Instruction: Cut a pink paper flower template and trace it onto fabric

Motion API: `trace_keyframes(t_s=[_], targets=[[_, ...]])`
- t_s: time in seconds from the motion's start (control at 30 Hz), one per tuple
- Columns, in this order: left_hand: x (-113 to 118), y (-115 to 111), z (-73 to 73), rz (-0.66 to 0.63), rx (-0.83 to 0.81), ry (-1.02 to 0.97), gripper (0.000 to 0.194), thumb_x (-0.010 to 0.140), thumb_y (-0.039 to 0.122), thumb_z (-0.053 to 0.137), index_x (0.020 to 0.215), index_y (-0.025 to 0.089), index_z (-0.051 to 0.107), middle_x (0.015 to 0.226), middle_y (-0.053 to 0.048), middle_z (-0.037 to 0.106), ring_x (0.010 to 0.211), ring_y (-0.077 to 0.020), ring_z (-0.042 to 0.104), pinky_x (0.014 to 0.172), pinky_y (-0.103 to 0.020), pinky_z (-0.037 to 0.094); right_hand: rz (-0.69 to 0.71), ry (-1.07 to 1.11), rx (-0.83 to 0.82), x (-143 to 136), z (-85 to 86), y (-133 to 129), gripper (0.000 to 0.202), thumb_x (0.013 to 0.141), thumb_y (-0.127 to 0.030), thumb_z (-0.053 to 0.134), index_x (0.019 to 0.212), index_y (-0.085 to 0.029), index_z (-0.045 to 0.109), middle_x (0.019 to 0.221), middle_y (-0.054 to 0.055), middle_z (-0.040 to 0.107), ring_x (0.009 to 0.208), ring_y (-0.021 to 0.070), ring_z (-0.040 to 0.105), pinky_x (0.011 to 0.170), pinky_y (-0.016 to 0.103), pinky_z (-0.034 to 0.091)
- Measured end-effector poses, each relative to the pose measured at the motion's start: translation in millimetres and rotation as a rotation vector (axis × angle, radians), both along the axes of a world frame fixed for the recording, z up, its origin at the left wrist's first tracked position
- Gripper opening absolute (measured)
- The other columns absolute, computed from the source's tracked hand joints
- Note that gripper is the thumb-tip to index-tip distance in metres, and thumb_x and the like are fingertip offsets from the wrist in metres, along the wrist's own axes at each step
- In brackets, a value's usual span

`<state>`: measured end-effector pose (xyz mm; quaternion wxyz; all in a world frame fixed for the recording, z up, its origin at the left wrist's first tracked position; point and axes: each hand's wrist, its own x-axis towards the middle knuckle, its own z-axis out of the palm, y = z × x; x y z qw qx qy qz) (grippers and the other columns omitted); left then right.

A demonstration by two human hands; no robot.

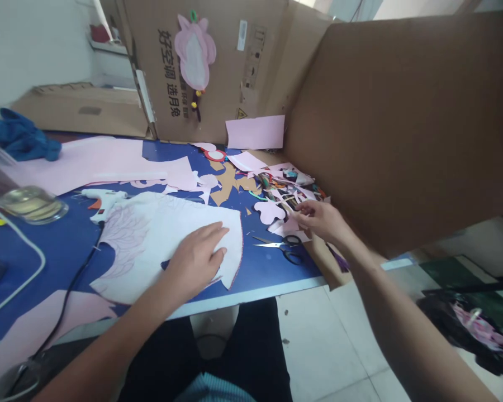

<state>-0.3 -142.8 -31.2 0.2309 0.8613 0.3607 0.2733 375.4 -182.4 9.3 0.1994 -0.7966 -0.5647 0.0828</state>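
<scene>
My left hand (197,257) lies on a large white cut-out sheet (151,223), fingers stretched out and nothing gripped. The sheet has faint purple feather-like lines at its left and a dark reddish right edge. At the right, my right hand (321,218) is over a heap of pink paper scraps (283,226). Its fingers are bent in towards the thumb; what they hold, if anything, is hidden. Just below it lie black-handled scissors (291,241), blades spread and pointing left. A white glue gun (103,201) touches the sheet's upper left.
Cardboard panels (251,67) wall off the table's back and right; a pink paper flower (195,50) hangs there. Large pink sheets (100,159) lie back left. A clear container (33,204), a cable (73,285) and a blue cloth (19,134) are at the left.
</scene>
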Motion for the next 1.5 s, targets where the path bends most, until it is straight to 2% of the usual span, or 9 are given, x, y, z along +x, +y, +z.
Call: trace_keyframes(t_s=[0.13,0.3,0.5,0.67,0.8,0.93,1.13,1.37,1.5], targets=[[-8.3,-44.4,-10.5,-0.052,0.25,0.132,0.04,0.11,0.03,0.052,0.144,0.021,0.07,0.163,-0.015,0.063,0.15,-0.0355,0.06,0.126,-0.063,0.047,-0.005,-0.047,-0.034,-16.3,-9.3,22.8,0.04,0.088,-0.061,0.078,0.104,-0.024,0.081,0.097,0.008,0.083,0.083,0.0251,0.071,0.066,0.032,0.039],[-11.1,-73.0,-22.1,-0.045,0.341,0.228,0.038,0.111,0.032,0.052,0.142,0.018,0.069,0.163,-0.015,0.063,0.148,-0.0337,0.062,0.123,-0.06,0.05,-0.053,-0.095,-0.088,-11.5,-17.6,30.4,0.046,0.085,-0.067,0.079,0.097,-0.023,0.082,0.095,0.01,0.082,0.082,0.0264,0.07,0.065,0.032,0.036],[-13.2,-78.0,-28.3,-0.041,0.33,0.258,0.039,0.112,0.035,0.051,0.142,0.02,0.069,0.163,-0.013,0.063,0.147,-0.0334,0.063,0.124,-0.058,0.049,-0.074,-0.066,-0.104,-15.0,-20.8,33.1,0.047,0.085,-0.071,0.077,0.091,-0.024,0.081,0.086,0.006,0.08,0.075,0.0232,0.068,0.062,0.031,0.036],[-12.7,-79.7,-31.7,-0.029,0.325,0.246,0.038,0.112,0.035,0.052,0.143,0.021,0.069,0.164,-0.013,0.062,0.149,-0.0339,0.06,0.125,-0.059,0.047,-0.066,-0.028,-0.061,-19.0,-24.4,35.9,0.038,0.081,-0.06,0.082,0.088,-0.024,0.082,0.09,0.006,0.081,0.081,0.0237,0.069,0.062,0.031,0.036],[-13.6,-81.1,-32.1,-0.029,0.332,0.231,0.04,0.112,0.035,0.051,0.145,0.02,0.068,0.166,-0.013,0.061,0.15,-0.034,0.06,0.125,-0.058,0.047,-0.045,0.037,-0.047,-20.2,-25.6,36.2,0.03,0.079,-0.054,0.08,0.083,-0.024,0.081,0.078,0.001,0.077,0.073,0.0204,0.066,0.06,0.03,0.037],[-13.4,-83.1,-31.0,0.008,0.377,0.225,0.046,0.112,0.035,0.053,0.153,0.017,0.062,0.172,-0.016,0.053,0.155,-0.034,0.055,0.128,-0.057,0.044,-0.056,0.085,-0.015,-21.4,-24.5,34.5,0.03,0.079,-0.052,0.079,0.081,-0.023,0.081,0.071,0.001,0.074,0.067,0.0196,0.062,0.058,0.031,0.036],[-11.0,-82.9,-32.2,0.007,0.327,0.239,0.042,0.113,0.038,0.051,0.147,0.02,0.068,0.167,-0.013,0.06,0.153,-0.0343,0.057,0.127,-0.059,0.044,-0.089,0.108,0.062,-28.3,-21.0,30.6,0.025,0.08,-0.047,0.077,0.077,-0.022,0.079,0.066,0.002,0.07,0.065,0.0201,0.058,0.059,0.033,0.035],[-11.2,-83.7,-30.7,0.001,0.342,0.238,0.042,0.114,0.039,0.051,0.147,0.019,0.068,0.167,-0.014,0.059,0.153,-0.0341,0.058,0.128,-0.058,0.044,-0.047,0.133,0.204,-42.7,-10.6,22.7,0.02,0.086,-0.041,0.068,0.079,-0.022,0.069,0.075,0.004,0.072,0.072,0.022,0.061,0.067,0.034,0.041],[-10.2,-84.9,-28.9,0.002,0.319,0.251,0.042,0.114,0.039,0.05,0.146,0.018,0.068,0.167,-0.014,0.059,0.154,-0.0341,0.056,0.128,-0.058,0.043,-0.029,0.267,0.344,-57.5,-0.1,11.6,0.021,0.087,-0.043,0.073,0.086,-0.022,0.071,0.078,0.004,0.073,0.071,0.0215,0.064,0.067,0.033,0.045]])
